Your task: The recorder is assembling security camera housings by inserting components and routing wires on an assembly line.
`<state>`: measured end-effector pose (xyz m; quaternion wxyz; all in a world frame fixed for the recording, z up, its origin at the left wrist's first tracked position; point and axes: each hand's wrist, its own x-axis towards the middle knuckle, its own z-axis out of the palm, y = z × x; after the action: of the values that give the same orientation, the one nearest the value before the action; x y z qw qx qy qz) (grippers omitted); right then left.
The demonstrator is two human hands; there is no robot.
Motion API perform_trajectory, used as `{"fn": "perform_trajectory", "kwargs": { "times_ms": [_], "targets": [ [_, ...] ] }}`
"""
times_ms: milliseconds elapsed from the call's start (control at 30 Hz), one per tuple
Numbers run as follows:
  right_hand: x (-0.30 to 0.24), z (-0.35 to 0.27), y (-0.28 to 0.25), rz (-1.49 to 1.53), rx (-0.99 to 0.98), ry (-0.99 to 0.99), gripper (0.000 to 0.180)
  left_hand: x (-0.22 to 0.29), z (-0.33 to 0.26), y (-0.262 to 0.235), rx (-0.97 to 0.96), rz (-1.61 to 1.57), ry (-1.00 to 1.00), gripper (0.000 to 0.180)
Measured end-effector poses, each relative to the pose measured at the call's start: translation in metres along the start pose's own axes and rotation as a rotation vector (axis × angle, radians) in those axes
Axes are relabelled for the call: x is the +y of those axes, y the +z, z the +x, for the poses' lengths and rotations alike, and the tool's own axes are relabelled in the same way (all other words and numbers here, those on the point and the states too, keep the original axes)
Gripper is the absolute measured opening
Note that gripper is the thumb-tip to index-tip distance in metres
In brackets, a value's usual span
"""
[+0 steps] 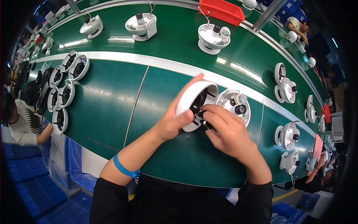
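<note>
My left hand point(174, 118) is wrapped round a white camera housing point(189, 98), tilted so that its black inside faces right. A blue band circles that forearm. With its fingers pinched at the housing's lower inner edge, my right hand point(228, 130) grips a small black part point(206, 124) whose kind is mostly hidden by the fingers. Just behind the right hand, a round white camera base point(220, 98) with a black lens and a clear bulb-like piece lies on the green table, partly covered by the hand and the housing.
Several white housings with black insides point(66, 93) stand grouped at the left. White camera units point(214, 39) sit on the green belt point(179, 33) beyond a metal rail point(123, 56), near a red bin point(222, 11). More units point(289, 136) stand at right. Co-workers sit at both sides.
</note>
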<state>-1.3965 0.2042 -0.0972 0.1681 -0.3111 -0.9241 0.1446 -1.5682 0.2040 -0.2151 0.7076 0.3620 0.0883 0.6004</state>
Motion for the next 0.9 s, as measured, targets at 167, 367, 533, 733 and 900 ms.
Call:
{"fn": "perform_trajectory", "kwargs": {
  "times_ms": [167,367,533,733,900],
  "targets": [
    [0.017,0.001,0.016,0.269,0.092,0.087,0.032,0.011,-0.001,-0.01,0.075,-0.218,-0.063,0.104],
    [-0.008,0.014,0.036,0.744,0.122,0.651,0.024,0.022,-0.005,-0.026,0.036,-0.117,-0.072,0.11],
    [-0.014,0.024,0.053,0.122,0.11,0.209,0.028,0.029,-0.006,-0.031,0.117,0.023,-0.096,0.146],
    [-0.014,0.031,0.067,-0.064,0.121,0.089,0.034,0.033,-0.01,-0.038,0.104,0.126,-0.083,0.15],
    [-0.012,0.037,0.081,-0.095,0.165,0.045,0.032,0.039,-0.01,-0.048,0.149,0.125,-0.076,0.15]
  ]
}}
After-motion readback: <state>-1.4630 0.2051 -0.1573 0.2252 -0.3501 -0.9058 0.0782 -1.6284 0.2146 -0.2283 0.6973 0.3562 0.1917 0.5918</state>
